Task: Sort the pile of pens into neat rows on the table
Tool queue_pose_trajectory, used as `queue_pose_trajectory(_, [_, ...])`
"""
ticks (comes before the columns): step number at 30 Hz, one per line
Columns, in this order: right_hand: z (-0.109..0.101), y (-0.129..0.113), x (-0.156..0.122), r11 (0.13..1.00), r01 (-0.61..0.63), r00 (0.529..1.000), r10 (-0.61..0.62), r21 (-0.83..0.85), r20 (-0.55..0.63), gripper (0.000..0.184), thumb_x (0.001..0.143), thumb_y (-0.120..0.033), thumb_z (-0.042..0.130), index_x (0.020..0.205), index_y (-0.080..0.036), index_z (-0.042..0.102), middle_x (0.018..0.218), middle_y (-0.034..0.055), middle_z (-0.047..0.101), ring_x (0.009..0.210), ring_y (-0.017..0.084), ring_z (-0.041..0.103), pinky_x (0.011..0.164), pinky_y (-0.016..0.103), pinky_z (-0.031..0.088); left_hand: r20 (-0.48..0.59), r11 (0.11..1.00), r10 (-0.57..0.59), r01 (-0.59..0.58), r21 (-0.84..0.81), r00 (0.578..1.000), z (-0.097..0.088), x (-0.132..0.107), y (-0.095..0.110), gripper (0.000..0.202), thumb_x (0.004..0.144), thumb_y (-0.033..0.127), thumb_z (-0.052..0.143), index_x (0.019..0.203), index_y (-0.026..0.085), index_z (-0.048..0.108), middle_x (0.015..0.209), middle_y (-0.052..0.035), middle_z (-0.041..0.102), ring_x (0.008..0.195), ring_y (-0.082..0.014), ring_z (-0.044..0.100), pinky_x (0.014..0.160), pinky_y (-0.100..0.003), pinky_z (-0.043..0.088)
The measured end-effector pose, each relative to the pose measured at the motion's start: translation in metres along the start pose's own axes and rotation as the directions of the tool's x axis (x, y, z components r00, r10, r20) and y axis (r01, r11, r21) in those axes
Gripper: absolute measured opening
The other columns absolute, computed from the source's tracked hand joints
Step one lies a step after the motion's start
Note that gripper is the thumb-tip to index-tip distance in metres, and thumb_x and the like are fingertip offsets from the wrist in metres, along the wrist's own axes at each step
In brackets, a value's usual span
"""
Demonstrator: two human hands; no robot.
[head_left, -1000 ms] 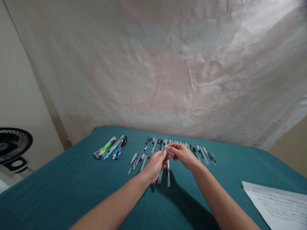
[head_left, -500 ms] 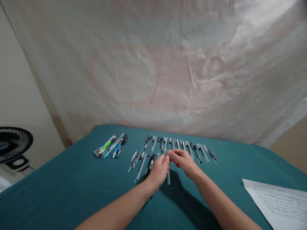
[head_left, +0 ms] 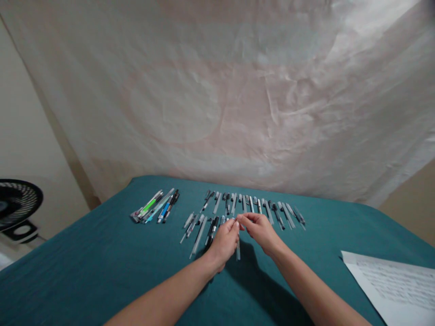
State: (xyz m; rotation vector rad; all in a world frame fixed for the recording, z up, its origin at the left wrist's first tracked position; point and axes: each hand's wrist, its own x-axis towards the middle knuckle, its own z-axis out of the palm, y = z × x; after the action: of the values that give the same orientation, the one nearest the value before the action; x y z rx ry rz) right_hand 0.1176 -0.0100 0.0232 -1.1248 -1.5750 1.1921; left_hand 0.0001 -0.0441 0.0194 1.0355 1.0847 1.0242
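My left hand and my right hand meet fingertip to fingertip over the teal cloth, both pinched on a small pen part that I cannot make out clearly. Under them lies a clear pen barrel. A far row of several pens and pen parts runs behind the hands. A nearer row of pens lies just left of my left hand. Both forearms reach in from the bottom edge.
A bundle of coloured pens lies at the left on the cloth. A printed white sheet sits at the right front. A black fan stands off the left edge. A wrinkled pale sheet hangs behind.
Both hands have drawn a little toward me and lower, uncovering the middle of the far row and some dark pens in the near row. They stay pinched together.
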Motion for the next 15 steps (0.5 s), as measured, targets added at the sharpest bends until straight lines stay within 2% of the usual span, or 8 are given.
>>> queue_pose_trajectory(15, [0.0025, -0.0005, -0.0014, 0.999, -0.033, 0.998, 0.035, 0.028, -0.053, 0.035, 0.071, -0.047, 0.052, 0.063, -0.014, 0.06, 0.049, -0.0018, 0.046, 0.046, 0.009, 0.038, 0.044, 0.021, 0.026, 0.01, 0.998, -0.056, 0.056, 0.019, 0.998, -0.0016, 0.0021, 0.0026, 0.027, 0.078, 0.046, 0.042, 0.078, 0.019, 0.043, 0.045, 0.0106, 0.027, 0.033, -0.0019, 0.02, 0.035, -0.016, 0.011])
